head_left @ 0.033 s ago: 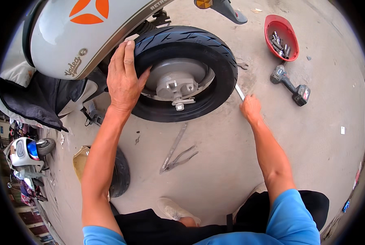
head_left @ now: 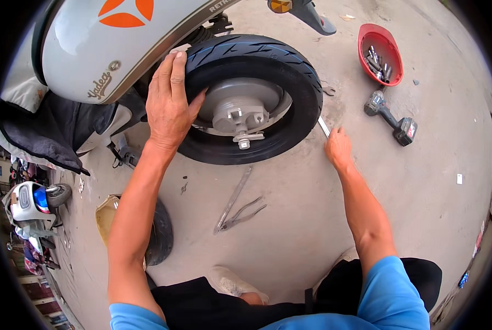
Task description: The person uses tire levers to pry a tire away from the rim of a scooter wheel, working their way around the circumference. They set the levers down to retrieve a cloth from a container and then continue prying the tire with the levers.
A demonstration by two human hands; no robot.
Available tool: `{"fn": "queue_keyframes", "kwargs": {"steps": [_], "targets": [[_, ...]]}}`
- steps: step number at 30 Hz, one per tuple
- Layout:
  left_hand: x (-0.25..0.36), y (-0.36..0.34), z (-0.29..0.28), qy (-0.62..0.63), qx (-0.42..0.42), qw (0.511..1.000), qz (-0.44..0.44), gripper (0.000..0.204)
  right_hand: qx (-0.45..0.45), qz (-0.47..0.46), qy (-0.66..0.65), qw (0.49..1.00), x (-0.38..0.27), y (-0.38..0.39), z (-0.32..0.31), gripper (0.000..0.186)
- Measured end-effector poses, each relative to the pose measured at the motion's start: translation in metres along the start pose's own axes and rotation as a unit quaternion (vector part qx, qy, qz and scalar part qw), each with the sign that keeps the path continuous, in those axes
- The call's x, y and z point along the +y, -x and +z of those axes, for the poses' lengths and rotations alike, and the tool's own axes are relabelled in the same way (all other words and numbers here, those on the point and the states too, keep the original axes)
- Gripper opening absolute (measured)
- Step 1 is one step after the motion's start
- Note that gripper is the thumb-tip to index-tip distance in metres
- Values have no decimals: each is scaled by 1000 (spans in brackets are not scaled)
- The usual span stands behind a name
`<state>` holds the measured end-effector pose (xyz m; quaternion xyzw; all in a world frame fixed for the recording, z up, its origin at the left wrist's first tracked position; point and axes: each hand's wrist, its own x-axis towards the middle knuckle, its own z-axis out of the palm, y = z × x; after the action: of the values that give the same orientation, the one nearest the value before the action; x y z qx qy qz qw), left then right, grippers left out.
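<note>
L hand (head_left: pixel 168 113) unclenched, fingers straight, resting vs tire (head_left: pixel 301 110); R hand (head_left: pixel 338 148) clenched rd metal bar (head_left: pixel 324 127) nr tire edge.

Brown script (head_left: pixel 98 88), pale lettering (head_left: pixel 219 6) and an orange emblem (head_left: pixel 122 21) mark the scooter (head_left: pixel 67 58).

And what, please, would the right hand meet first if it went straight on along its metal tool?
Following the metal tool, the right hand would likely meet the black tyre first; depth is unclear.
</note>
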<state>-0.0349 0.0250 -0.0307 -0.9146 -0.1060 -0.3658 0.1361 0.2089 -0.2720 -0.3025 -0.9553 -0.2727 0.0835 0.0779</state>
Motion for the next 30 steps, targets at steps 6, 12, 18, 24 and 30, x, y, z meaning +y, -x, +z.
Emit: {"fn": "queue_keyframes", "kwargs": {"steps": [6, 12, 18, 24, 30], "targets": [[-11, -1, -1, 68, 26, 997, -7, 97, -13, 16, -53, 998, -13, 8, -11, 31], [-21, 19, 9, 84, 48, 993, -63, 92, -81, 39, -120, 989, -11, 31, -24, 32], [-16, 42, 31, 41, 83, 992, -91, 86, -171, 132, -443, 870, 3, 95, -77, 45], [-28, 51, 36, 62, 129, 987, -74, 82, -205, 61, -307, 927, -34, 115, -138, 36], [-30, 54, 29, 113, 120, 981, -98, 83, -302, -89, -200, 928, -61, 144, -183, 33]]}}
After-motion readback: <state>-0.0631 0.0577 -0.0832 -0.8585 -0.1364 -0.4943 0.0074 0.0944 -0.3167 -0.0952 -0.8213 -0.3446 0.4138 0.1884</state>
